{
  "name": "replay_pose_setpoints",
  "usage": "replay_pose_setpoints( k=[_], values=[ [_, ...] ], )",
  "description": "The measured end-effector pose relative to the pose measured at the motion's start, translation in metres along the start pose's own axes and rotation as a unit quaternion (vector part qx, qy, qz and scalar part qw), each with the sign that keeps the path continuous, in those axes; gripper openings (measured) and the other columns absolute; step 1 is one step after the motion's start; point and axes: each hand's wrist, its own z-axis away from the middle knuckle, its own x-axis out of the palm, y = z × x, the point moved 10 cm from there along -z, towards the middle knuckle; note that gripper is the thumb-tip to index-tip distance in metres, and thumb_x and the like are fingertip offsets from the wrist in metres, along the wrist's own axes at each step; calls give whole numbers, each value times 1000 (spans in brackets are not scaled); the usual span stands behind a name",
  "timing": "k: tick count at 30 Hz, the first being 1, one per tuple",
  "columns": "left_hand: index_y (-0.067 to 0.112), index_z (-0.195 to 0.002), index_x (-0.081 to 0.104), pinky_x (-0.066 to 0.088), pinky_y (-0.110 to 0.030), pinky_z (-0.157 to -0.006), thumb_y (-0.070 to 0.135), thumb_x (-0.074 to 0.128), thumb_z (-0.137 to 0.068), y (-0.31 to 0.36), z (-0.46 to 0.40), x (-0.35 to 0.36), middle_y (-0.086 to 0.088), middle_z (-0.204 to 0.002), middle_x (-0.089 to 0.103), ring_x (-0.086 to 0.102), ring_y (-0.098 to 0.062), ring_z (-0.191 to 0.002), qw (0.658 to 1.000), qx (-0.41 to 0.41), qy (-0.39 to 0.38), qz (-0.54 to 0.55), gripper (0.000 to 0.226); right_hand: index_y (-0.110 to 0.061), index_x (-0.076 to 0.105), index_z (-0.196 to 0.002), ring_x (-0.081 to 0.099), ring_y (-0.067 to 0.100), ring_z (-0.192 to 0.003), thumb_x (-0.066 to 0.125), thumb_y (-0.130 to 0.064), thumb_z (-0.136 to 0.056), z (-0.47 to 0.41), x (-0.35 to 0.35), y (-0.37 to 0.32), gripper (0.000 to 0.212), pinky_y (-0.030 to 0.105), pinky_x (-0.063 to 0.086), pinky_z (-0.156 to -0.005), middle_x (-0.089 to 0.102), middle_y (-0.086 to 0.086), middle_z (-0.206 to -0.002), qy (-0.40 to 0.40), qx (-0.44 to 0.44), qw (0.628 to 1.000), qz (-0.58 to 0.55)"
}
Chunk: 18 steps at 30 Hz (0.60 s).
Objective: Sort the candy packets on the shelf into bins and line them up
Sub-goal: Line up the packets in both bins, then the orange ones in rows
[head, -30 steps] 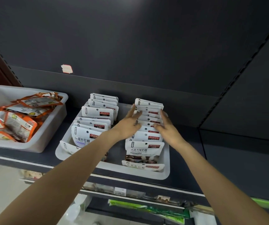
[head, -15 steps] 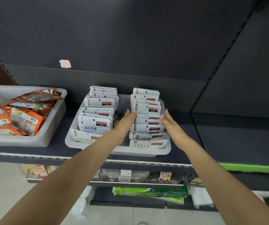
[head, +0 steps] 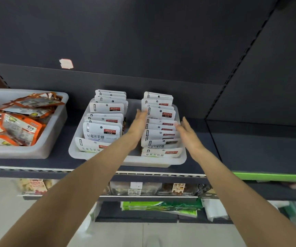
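White bin (head: 154, 162) on dark shelf (head: 250, 148), two rows of white candy packets standing inside. Left row (head: 106, 120) untouched. Right row (head: 159, 125) flanked by both hands: left hand (head: 139, 123) flat, fingers straight, against row's left edge; right hand (head: 188, 134) flat, fingers straight, at row's right edge. Neither hand pinching anything. Second bin (head: 54, 136) far left, holding orange packets (head: 18, 122) in loose heap.
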Motion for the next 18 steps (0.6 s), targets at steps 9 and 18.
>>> replay_pose_setpoints(
  k=[9, 18],
  values=[
    [15, -143, 37, 32, -34, -103, 51, 27, -100, 25, -58, -14, -10, -146, 42, 41, -26, -132, 997, -36, 63, -20, 57, -27, 14, -152, 22, 16, -143, 42, -45, -98, -74, -7, -22, 63, 36, 20, -115, 19, -5, -157, -31, -4, 999, 9],
    [32, -139, 45, 37, -48, -108, 85, 45, -65, 3, -87, 2, -5, -134, 57, 54, -26, -122, 1000, -5, 10, -9, 90, -30, 48, -131, 61, 18, -112, 47, -22, -97, -89, 8, -14, 35, 40, 48, -97, 63, -1, -124, -50, -16, 993, -109]
  ],
)
